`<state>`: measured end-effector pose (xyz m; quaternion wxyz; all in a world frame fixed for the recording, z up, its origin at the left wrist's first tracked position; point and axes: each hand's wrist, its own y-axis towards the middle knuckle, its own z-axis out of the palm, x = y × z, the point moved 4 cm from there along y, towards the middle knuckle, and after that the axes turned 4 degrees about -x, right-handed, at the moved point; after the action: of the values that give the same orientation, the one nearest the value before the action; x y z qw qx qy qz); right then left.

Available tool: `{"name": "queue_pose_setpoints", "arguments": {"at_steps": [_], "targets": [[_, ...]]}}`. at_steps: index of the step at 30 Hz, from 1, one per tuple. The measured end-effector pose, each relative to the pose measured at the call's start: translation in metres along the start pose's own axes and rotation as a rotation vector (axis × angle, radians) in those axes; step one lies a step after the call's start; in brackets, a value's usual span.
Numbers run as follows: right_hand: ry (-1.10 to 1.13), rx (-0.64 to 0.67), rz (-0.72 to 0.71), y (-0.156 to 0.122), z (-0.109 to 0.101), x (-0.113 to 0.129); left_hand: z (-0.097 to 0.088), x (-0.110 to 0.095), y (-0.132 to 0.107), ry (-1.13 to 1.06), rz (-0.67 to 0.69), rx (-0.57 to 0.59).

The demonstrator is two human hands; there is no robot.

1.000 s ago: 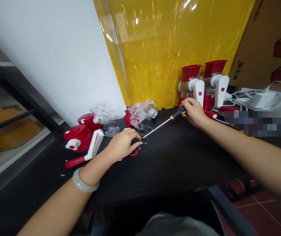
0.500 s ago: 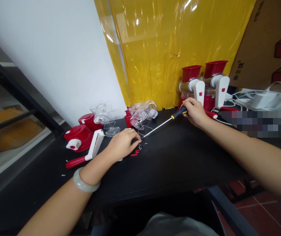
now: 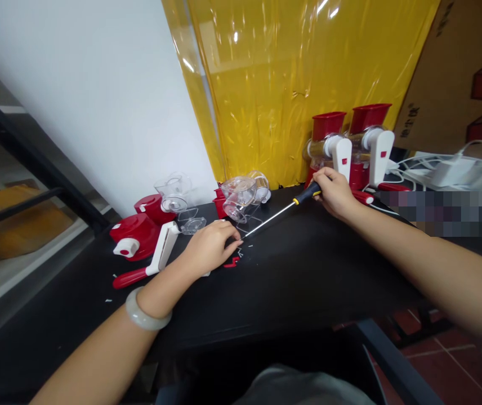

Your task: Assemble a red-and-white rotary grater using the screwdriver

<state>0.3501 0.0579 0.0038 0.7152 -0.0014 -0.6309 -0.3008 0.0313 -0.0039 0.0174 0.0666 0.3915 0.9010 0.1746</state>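
My right hand is wrapped around the black and yellow handle of a screwdriver, whose long shaft slants down to the left. The shaft's tip meets the fingertips of my left hand, which are pinched together; whatever they hold is too small to make out. Just below these fingers lie several small screws and small red plastic parts on the black table. A pale piece is mostly hidden under my left hand.
Left stand red bases and a white crank with red handle. Clear plastic housings sit behind my left hand. Two assembled red-and-white rotary graters stand at back right, near white cables and a power strip. A cardboard box leans behind.
Almost nothing differs. Both hands and the screwdriver keep the same place and grip, with only a very slight shift of the view.
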Motion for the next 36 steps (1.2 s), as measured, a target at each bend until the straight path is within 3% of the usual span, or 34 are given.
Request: {"name": "queue_pose_setpoints", "arguments": {"at_steps": [36], "targets": [[-0.036, 0.009, -0.031, 0.0027, -0.0023, -0.0053, -0.0020, -0.0018, -0.0002, -0.017, -0.020, -0.009]]}}
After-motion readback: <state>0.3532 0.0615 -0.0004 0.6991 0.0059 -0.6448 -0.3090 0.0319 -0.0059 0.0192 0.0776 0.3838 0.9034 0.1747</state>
